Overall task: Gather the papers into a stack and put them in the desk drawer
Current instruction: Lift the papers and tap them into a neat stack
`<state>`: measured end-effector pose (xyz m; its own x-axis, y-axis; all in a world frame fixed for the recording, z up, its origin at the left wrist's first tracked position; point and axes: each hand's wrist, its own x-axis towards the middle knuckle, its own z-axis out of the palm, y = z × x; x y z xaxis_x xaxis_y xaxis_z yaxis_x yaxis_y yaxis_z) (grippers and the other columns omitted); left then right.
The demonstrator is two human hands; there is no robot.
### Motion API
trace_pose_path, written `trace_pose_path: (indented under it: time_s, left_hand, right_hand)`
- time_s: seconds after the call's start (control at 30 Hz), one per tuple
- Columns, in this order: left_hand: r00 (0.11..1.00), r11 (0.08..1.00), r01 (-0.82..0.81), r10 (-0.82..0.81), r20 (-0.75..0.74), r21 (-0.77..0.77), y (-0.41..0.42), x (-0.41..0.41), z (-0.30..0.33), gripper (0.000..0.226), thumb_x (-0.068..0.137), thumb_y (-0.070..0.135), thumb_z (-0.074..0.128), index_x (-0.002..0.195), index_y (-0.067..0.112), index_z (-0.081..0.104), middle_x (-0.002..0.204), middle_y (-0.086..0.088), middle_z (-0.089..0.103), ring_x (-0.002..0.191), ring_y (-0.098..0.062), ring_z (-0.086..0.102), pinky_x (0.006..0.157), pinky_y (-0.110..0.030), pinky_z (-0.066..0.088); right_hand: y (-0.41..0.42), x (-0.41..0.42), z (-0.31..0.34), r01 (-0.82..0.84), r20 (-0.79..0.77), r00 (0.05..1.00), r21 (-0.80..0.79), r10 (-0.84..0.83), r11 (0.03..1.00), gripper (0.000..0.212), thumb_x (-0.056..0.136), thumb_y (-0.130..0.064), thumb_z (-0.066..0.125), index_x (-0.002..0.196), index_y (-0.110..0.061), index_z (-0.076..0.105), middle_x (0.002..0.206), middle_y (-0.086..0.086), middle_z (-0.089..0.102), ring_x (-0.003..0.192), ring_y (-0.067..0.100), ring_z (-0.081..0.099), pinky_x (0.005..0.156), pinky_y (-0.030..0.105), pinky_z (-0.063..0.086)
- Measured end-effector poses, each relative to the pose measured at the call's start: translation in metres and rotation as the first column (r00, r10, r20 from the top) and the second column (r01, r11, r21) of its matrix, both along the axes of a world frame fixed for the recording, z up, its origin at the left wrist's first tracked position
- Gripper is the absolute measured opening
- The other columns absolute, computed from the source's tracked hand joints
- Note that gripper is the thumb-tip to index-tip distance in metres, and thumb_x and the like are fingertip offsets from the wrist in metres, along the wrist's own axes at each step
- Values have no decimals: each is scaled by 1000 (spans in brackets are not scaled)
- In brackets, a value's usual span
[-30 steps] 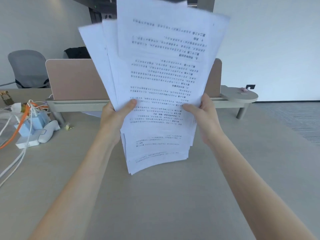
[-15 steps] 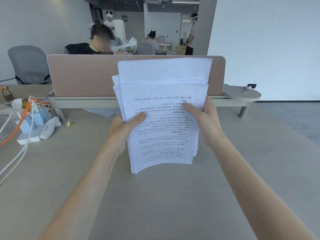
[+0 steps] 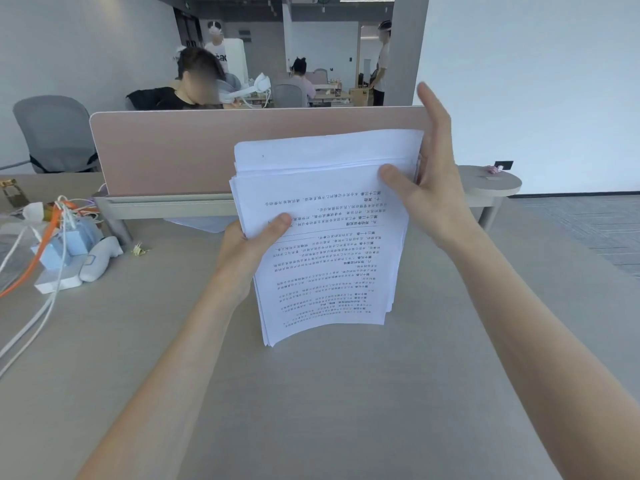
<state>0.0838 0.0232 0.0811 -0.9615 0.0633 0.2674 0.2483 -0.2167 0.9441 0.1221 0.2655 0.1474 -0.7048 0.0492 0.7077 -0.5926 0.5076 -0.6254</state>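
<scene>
The left hand [image 3: 247, 252] grips the papers [image 3: 325, 230] at their left edge, standing on the table [image 3: 311, 410]; the right hand [image 3: 429, 188], fingers spread open, presses their right edge.

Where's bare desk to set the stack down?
The grey desktop is bare below the white printed paper stack and between both forearms, and on to the right edge. The left end is crowded: white power strip with blue plugs, orange and white cables, white handheld device.
</scene>
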Motion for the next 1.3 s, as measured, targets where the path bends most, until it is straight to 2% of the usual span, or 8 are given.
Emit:
trace_pose_path:
  time_s: [0.13,0.33,0.5,0.7,0.8,0.9,1.17,1.3]
  left_hand:
    - [1000,1000,14,-14,-3,28,1,1,-1,20,80,23,78,100,21,74,102,2,79,99,-20,74,86,-39,58]
    - [1000,1000,16,-16,7,22,1,0,-8,13,89,16,70,99,23,74,102,3,79,99,-20,74,86,-40,58]
    - [998,999,24,-27,63,44,3,0,-19,14,89,18,70,102,21,73,100,4,80,95,-18,75,82,-37,59]
    - [986,999,39,-42,159,24,3,1,-43,11,88,18,71,97,24,74,97,6,80,92,-13,76,85,-37,56]
    - [983,999,41,-40,177,-2,6,2,-54,12,87,18,72,93,28,76,97,7,80,92,-12,76,86,-38,56]
    - [982,999,32,-33,187,10,10,-1,-53,10,86,20,73,91,28,77,99,4,80,94,-15,76,88,-40,56]
    - [992,1000,19,-16,126,-22,6,-10,-44,12,87,18,73,98,24,75,106,1,79,101,-19,74,88,-38,56]
    - [988,998,-1,11,153,-69,8,-7,-60,13,85,15,75,90,27,76,96,6,80,92,-15,76,83,-38,58]
  right_hand:
    - [0,-3,4,110,-68,993,250,-96,962,56,91,0,56,143,-22,52,129,-22,57,95,-3,54,86,3,32]
    - [3,-8,-2,142,-5,990,193,-143,971,32,92,-10,62,119,-23,74,114,-4,56,106,-12,51,93,2,34]
    - [-1,-7,-10,63,107,992,-36,-59,997,44,92,-18,65,134,-31,62,135,-9,57,129,5,51,113,31,39]
    - [2,-11,-62,-79,294,916,-536,273,841,61,93,-16,70,144,-22,38,128,1,69,110,14,72,93,38,58]
    - [0,-12,-94,-66,408,855,-524,319,849,47,94,-19,69,137,-17,53,128,0,72,116,20,71,103,50,53]
    - [-7,-11,-108,-65,427,837,-543,342,837,40,94,-17,70,132,-16,60,124,-3,75,114,18,72,98,42,54]
    - [-12,-15,-105,-65,353,879,-580,322,812,34,98,-15,64,130,-16,51,124,-4,72,112,13,71,92,32,57]
    - [-13,-17,-123,-41,361,877,-604,318,796,31,99,-12,63,122,-23,47,129,1,66,113,15,70,96,41,56]
